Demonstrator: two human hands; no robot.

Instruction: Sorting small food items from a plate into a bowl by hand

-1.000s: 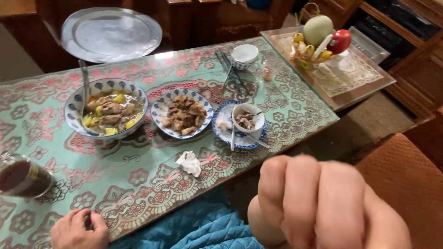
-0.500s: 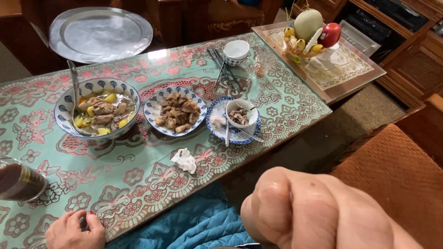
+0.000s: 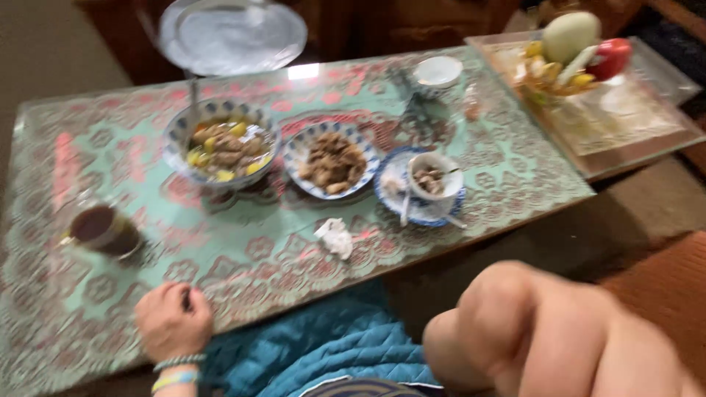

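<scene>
A glass of dark tea (image 3: 103, 229) is seen near the left edge of the long table (image 3: 220, 242), which is covered by a green and red patterned cloth under glass. The left hand (image 3: 173, 321) is rested on the near edge, curled shut around a small dark object (image 3: 187, 298) that cannot be identified; beaded bands are worn at its wrist. A crumpled white paper napkin (image 3: 336, 237) is found just ahead of it, towards the middle of the near edge. Further back, a blue and white patterned bowl of stew with yellow pieces (image 3: 220, 143) is set beside a shallower blue and white dish of browned meat (image 3: 331, 159), and a small white cup on a blue saucer (image 3: 430, 182) with spoons is placed to their right. A round metal tray (image 3: 232, 34) is held off the far edge, and a wooden tray with fruit (image 3: 588, 95) is stood at the right end. The right hand (image 3: 551, 338) is raised close to the camera, off the near right corner, blurred, with its fingers folded into a fist; whether anything is enclosed cannot be told. The tea glass is judged the likeliest to be upset, should a sleeve or elbow be swept along the left edge, and the glass top would let spilled liquid run towards the lap
</scene>
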